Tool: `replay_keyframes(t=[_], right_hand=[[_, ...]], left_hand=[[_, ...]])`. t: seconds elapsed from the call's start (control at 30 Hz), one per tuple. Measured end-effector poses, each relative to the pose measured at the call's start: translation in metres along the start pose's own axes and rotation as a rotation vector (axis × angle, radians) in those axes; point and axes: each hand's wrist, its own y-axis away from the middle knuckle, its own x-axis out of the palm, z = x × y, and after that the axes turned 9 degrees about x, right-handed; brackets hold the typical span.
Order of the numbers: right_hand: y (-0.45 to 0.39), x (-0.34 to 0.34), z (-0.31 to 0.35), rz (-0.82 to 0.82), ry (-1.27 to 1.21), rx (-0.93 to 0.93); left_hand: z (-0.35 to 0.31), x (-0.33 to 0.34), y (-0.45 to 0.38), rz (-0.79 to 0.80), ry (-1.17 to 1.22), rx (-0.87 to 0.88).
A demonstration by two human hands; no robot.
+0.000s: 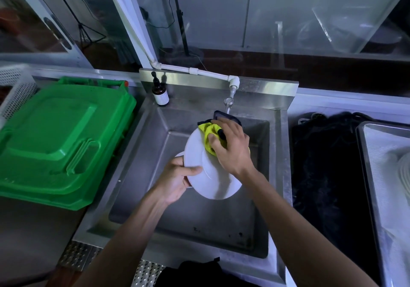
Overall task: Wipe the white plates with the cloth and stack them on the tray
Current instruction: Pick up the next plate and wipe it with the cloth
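While left hand (177, 179) pinches plate (210, 176) rim, right hand (230, 147), gripping cloth (209, 137), should sweep full face.

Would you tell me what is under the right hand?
The yellow cloth, bunched against the white plate that the left hand grips. The plate surface beneath the right hand is hidden.

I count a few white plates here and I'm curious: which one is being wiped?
The round white plate over the steel sink, gripped by the left hand; the right hand presses the yellow cloth on it. The others sit stacked on the tray, right.
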Motion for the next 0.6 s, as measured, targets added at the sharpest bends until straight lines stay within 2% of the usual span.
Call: replay_keyframes(t=[0.3, 0.5, 0.6], right_hand=[[0.028, 0.026, 0.018, -0.034, 0.055, -0.238], [0.012, 0.023, 0.013, 0.042, 0.026, -0.215], [0.004, 0.024, 0.009, 0.019, -0.022, -0.126]], left_hand=[[-0.001, 0.012, -0.003, -0.062, -0.099, -0.027], [0.000, 0.012, 0.003, -0.041, -0.048, 0.005], [0.000, 0.010, 0.005, -0.094, -0.027, 0.014]])
